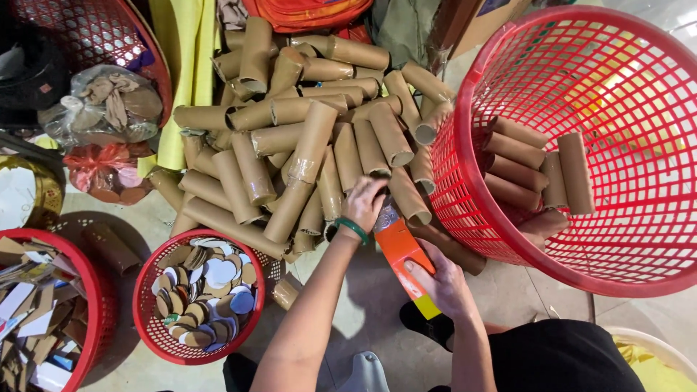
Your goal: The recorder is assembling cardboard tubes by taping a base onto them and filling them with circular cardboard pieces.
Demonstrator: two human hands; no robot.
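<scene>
Gripping the orange tube (404, 254) low in the right hand (443, 284), the person had the left hand (365, 205) clenched over its top end beside the cardboard tube pile (305, 138); a firm, square pull there looked wisest.

The single head camera looked steeply down from above the person's arms, close over the floor (363, 305), facing forward across the heap of cardboard tubes (290, 138) toward the red baskets.
</scene>
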